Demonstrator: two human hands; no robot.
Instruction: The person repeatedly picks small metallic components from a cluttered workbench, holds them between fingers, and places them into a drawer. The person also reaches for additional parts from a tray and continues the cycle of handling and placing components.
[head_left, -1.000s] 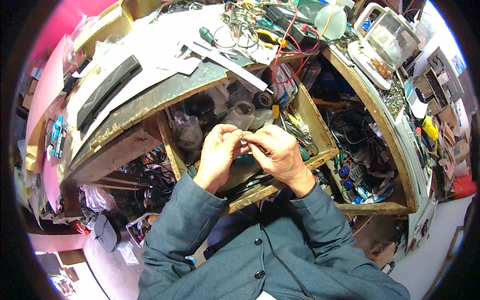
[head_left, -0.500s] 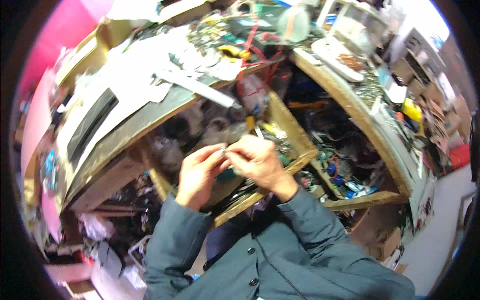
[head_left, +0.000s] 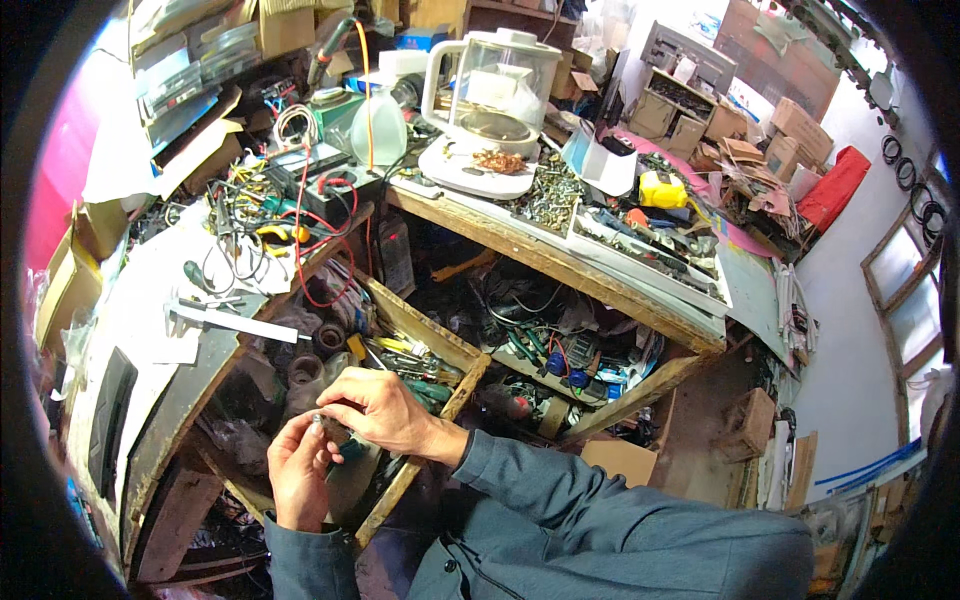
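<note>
My left hand [head_left: 299,474] is closed with a small shiny metal piece [head_left: 317,424] pinched at its fingertips. My right hand [head_left: 388,408] reaches over from the right, its fingers bent in a pinch against the same piece. The exact kind of the piece is too small to make out. Both hands hover over an open wooden drawer [head_left: 475,374] that holds screwdrivers [head_left: 408,347], pliers with green handles [head_left: 430,391] and round dark parts [head_left: 304,369]. A caliper [head_left: 238,322] lies on the bench to the left of the hands.
Beyond the hands, a black multimeter [head_left: 327,197] with red leads sits on the bench. A glass jug appliance [head_left: 495,110] stands behind a heap of screws [head_left: 553,198]. A white tray of tools [head_left: 650,248] lies at right. A second drawer [head_left: 545,372] is crowded with parts.
My view has swung to the right, so the hands and bench appear further left. Both hands still work together at the small metal piece.
</note>
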